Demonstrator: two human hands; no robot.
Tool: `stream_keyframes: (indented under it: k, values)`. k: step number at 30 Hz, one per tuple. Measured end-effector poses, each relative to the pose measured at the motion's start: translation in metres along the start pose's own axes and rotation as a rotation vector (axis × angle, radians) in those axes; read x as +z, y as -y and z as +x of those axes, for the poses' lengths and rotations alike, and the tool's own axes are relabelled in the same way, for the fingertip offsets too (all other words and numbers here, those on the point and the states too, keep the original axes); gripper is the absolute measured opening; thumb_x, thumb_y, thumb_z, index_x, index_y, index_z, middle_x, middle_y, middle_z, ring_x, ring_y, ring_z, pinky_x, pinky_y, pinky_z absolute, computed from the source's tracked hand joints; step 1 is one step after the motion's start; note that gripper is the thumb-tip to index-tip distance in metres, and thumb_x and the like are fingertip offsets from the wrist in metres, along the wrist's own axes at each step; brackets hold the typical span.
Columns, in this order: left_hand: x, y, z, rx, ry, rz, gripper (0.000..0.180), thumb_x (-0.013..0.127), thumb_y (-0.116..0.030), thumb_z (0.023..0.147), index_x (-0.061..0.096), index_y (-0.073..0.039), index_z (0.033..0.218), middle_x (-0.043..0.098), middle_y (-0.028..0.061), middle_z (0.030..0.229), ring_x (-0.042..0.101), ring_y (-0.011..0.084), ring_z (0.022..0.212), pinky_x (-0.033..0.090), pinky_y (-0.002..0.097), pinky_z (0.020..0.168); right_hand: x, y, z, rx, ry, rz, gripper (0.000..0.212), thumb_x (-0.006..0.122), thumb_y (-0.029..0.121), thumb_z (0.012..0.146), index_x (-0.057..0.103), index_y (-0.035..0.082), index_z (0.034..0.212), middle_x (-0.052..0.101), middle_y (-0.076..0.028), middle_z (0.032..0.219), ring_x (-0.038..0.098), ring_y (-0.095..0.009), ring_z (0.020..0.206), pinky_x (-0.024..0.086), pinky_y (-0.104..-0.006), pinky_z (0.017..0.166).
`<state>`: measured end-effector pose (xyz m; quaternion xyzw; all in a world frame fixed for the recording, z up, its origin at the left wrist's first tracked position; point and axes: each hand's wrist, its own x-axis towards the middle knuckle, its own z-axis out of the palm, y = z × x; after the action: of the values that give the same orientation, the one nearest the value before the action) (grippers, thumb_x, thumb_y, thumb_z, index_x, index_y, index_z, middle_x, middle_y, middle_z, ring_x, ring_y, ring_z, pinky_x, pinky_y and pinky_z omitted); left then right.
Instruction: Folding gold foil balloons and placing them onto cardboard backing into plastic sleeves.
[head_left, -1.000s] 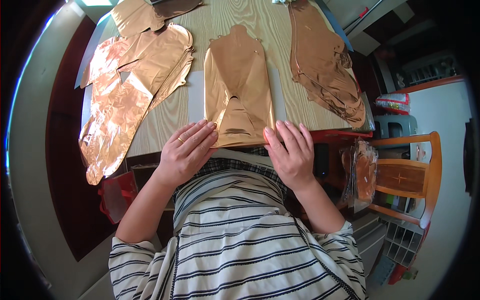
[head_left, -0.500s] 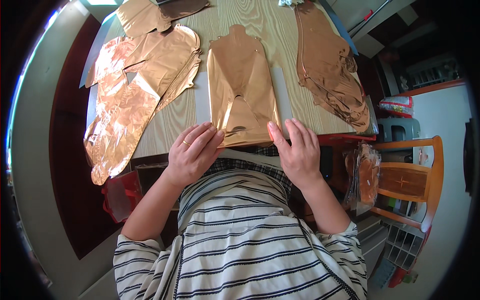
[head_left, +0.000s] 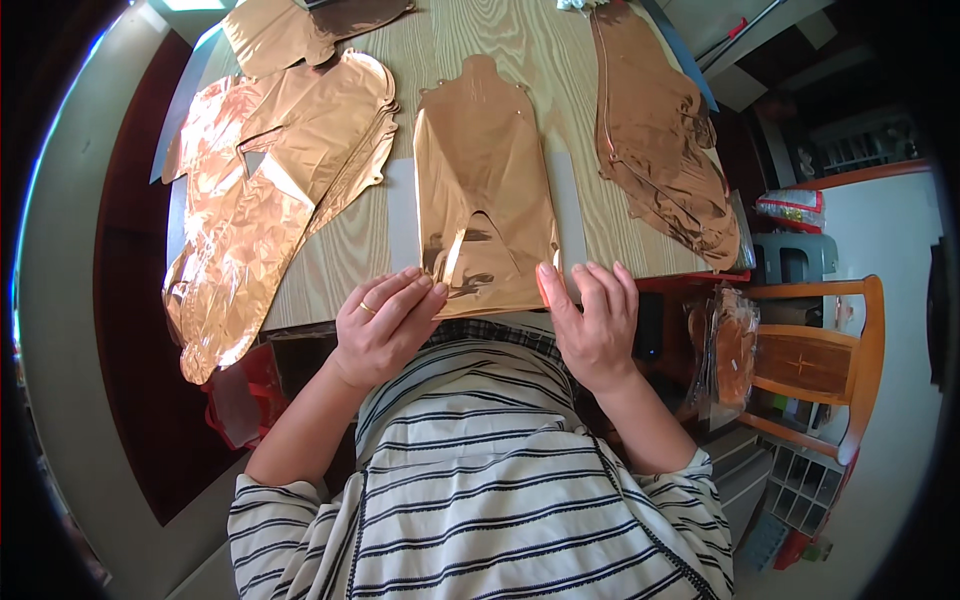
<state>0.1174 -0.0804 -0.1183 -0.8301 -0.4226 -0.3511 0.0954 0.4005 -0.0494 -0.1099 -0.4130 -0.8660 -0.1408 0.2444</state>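
Note:
In front of me lies a flat, folded copper-coloured foil balloon point(head_left: 480, 150), its rounded tab facing away and its near end at the table's front edge. At its near left corner, my left hand point(head_left: 385, 318) is closed, fingers together over the foil edge; its thumb is hidden. My right hand point(head_left: 592, 325) is at the near right corner. The right thumb touches the foil's side, while the other fingers, apart from the thumb, rest bent beyond it. A pale grey sheet point(head_left: 568, 200) shows from under the balloon on both sides.
Crumpled shiny copper foil balloons point(head_left: 270, 190) lie left on the wooden table point(head_left: 500, 30), overhanging its front edge. More brown foil point(head_left: 660, 140) lies right. Further foil pieces point(head_left: 275, 35) are at the far left. A wooden chair point(head_left: 810, 360) with bagged foil point(head_left: 735, 350) stands right.
The table and foil sit slightly lower in view, and the balloon's near end is a little closer to me. Both hands stay at its near corners.

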Motion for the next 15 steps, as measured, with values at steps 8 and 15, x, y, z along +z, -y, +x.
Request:
stream_keyframes:
  k: [8, 15]
  values:
    - [0.001, 0.000, 0.002, 0.041, -0.046, 0.021, 0.031, 0.081, -0.012, 0.073, 0.075, -0.007, 0.103, 0.070, 0.0052, 0.102, 0.070, 0.0232, 0.097, 0.057, 0.0371, 0.083, -0.009, -0.012, 0.013, -0.132, -0.032, 0.033, 0.031, 0.073, 0.010, 0.086, 0.070, 0.005, 0.117, 0.061, -0.011, 0.098, 0.062, -0.027, 0.094, 0.054, -0.0401, 0.083]
    - [-0.049, 0.011, 0.047, 0.195, 0.059, -0.036, 0.019, 0.076, -0.011, 0.075, 0.075, -0.007, 0.094, 0.070, 0.0017, 0.094, 0.070, 0.0204, 0.089, 0.053, 0.0432, 0.090, -0.044, -0.032, 0.035, -0.300, -0.041, 0.128, 0.025, 0.073, 0.010, 0.085, 0.072, 0.002, 0.109, 0.060, -0.007, 0.085, 0.062, -0.023, 0.079, 0.055, -0.0353, 0.072]
